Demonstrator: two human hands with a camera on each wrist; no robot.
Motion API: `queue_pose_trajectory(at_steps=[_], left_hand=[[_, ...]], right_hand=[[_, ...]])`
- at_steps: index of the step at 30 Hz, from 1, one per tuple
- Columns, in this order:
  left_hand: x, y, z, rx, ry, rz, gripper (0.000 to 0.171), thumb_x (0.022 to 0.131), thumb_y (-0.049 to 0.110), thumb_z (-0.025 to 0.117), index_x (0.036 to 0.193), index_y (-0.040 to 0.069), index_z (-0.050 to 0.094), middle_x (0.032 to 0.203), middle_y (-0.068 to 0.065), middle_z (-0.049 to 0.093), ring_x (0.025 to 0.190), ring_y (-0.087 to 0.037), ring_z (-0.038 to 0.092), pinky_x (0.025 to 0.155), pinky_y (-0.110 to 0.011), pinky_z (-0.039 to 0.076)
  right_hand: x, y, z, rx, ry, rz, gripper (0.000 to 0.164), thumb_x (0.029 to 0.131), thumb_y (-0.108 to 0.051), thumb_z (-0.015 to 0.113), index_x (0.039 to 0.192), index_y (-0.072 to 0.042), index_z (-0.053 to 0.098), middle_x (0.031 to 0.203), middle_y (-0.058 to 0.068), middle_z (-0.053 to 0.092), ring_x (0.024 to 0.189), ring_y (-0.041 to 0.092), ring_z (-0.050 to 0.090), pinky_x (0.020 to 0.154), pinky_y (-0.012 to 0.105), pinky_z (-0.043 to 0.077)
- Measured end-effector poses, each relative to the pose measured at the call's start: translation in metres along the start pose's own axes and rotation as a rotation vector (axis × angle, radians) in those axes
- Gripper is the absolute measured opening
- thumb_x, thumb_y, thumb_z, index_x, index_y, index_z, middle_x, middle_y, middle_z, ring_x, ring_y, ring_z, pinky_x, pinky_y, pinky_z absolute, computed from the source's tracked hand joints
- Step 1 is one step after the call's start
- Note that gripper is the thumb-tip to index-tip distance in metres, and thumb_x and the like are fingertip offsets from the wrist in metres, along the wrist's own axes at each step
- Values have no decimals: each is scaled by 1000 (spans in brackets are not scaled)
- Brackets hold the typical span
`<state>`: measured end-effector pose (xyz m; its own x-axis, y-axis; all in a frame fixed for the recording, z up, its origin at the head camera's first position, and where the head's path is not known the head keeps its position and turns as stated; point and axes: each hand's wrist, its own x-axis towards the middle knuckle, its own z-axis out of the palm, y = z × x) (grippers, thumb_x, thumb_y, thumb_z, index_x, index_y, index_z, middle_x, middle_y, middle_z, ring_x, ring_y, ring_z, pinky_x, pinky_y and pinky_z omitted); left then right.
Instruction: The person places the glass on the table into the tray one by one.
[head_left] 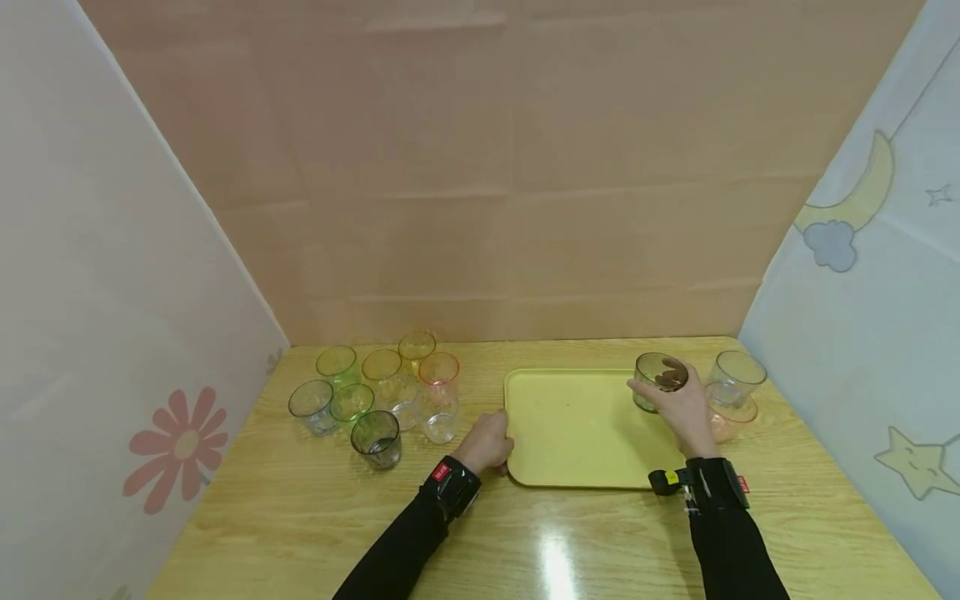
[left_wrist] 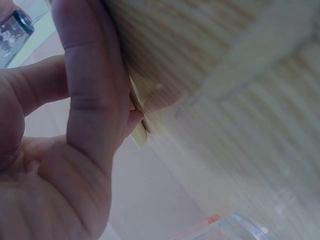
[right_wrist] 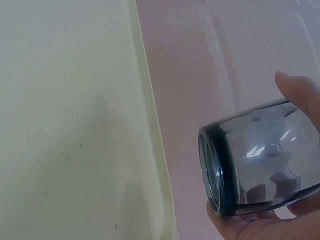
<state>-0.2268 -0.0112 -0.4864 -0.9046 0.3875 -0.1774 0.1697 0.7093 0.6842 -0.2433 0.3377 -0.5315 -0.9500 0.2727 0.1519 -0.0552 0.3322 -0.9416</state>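
Observation:
A yellow rectangular tray (head_left: pixel 570 429) lies on the wooden table. At its left edge my left hand (head_left: pixel 486 442) grips the rim; the left wrist view shows a fingertip against the thin tray edge (left_wrist: pixel 141 136). Over the tray's right end, my right hand (head_left: pixel 684 417) holds a smoky grey drinking glass (head_left: pixel 644 397) by its sides. In the right wrist view that glass (right_wrist: pixel 265 157) has its thick dark base towards the camera, with the thumb on one side and fingers round the other. The base appears raised above the tray.
Left of the tray stand several tinted glasses, among them a dark grey glass (head_left: pixel 377 442), a green-rimmed glass (head_left: pixel 352 403) and a red-rimmed glass (head_left: pixel 438 375). Beside my right hand are a clear glass (head_left: pixel 738 371) and a pink-rimmed glass (head_left: pixel 733 419). A brown backdrop (head_left: pixel 510 200) closes the rear.

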Motion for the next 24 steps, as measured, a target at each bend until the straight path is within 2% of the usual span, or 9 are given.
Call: queue_pose_trajectory(at_steps=[3, 7, 11, 15, 18, 21, 24], left_hand=[[0, 0, -2, -14, -2, -2, 10, 88, -6, 55, 84, 3, 55, 53, -5, 58, 37, -13, 58, 35, -19, 40], [0, -1, -1, -21, 0, 0, 9, 88, -7, 54, 87, 2, 55, 54, -6, 58, 38, -14, 58, 35, -20, 40], [1, -2, 1, -5, 15, 22, 9, 87, -7, 53, 88, 2, 55, 52, -5, 58, 36, -12, 57, 34, -20, 40], [1, -4, 2, -14, 21, 35, 10, 86, -8, 52, 89, 1, 55, 52, -4, 57, 34, -10, 56, 33, -20, 39], [0, -4, 2, -18, 22, 39, 10, 87, -8, 52, 89, 1, 55, 53, -4, 57, 34, -10, 56, 34, -20, 39], [0, -4, 2, -10, 23, 36, 10, 87, -8, 52, 89, 1, 55, 53, -4, 57, 34, -10, 55, 33, -19, 38], [0, -3, 2, -2, 22, 30, 10, 87, -7, 53, 89, 2, 56, 54, -4, 57, 34, -9, 55, 34, -19, 38]], right_hand=[[10, 9, 3, 51, 6, -10, 84, 85, -49, 71, 152, -35, 22, 140, 7, 34, 126, 23, 37, 103, 52, 38], [13, 6, 4, 136, 13, 38, 88, 82, -48, 74, 151, -39, 20, 152, 12, 28, 136, 28, 31, 110, 52, 34], [12, -6, 6, 140, 7, 75, 90, 84, -47, 73, 153, -34, 16, 154, 16, 25, 140, 31, 27, 113, 52, 29], [6, -27, 7, 123, 18, 102, 98, 84, -49, 73, 156, -24, 12, 156, 17, 25, 143, 34, 25, 115, 50, 28], [3, -37, 6, 145, 10, 109, 101, 85, -48, 72, 157, -18, 8, 159, 19, 19, 145, 38, 19, 117, 51, 25], [5, -37, 6, 167, 10, 131, 97, 85, -47, 72, 156, -21, 11, 158, 21, 17, 144, 39, 17, 116, 52, 25], [4, -43, 6, 161, 18, 163, 96, 87, -44, 72, 157, -19, 11, 156, 24, 17, 142, 39, 20, 115, 52, 27]])
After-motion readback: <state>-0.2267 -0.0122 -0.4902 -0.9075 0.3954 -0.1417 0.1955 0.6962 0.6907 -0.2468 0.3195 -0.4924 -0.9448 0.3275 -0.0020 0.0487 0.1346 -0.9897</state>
